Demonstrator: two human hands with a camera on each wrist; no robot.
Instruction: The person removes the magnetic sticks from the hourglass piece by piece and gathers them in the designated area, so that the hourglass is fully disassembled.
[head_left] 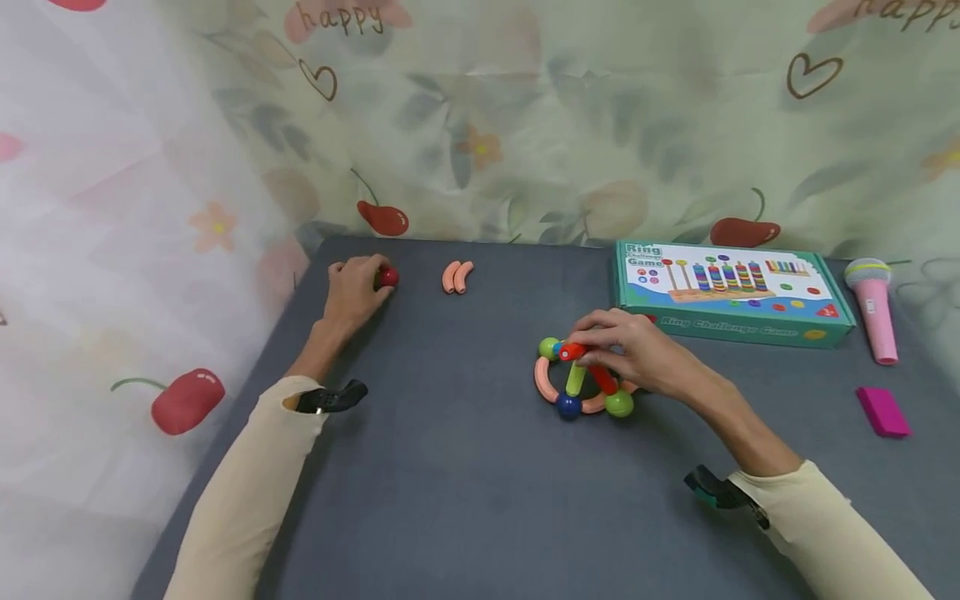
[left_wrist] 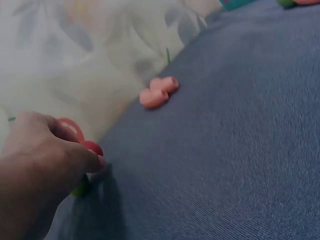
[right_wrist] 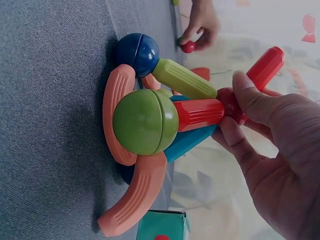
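My left hand [head_left: 367, 282] is at the far left of the grey mat, fingers curled round a small red ball [head_left: 387, 277]; the left wrist view shows the same hand [left_wrist: 82, 160] with the red ball [left_wrist: 92, 147] at its fingertips. My right hand [head_left: 592, 350] pinches a red rod [head_left: 573, 351] at the top of a rod-and-ball toy structure [head_left: 581, 383] in the middle of the mat. The right wrist view shows the thumb and fingers [right_wrist: 245, 95] on the red rod [right_wrist: 265, 67], which meets another red rod leading to a green ball [right_wrist: 145, 121]. A blue ball [right_wrist: 138, 52] and orange curved pieces form the base.
Two loose orange curved pieces [head_left: 457, 277] lie at the mat's far edge, right of my left hand. A green Ring Challenge Game box [head_left: 727, 292] stands at the back right, with a pink toy microphone [head_left: 873, 308] and a pink block [head_left: 882, 411] beyond it. A patterned curtain surrounds the mat.
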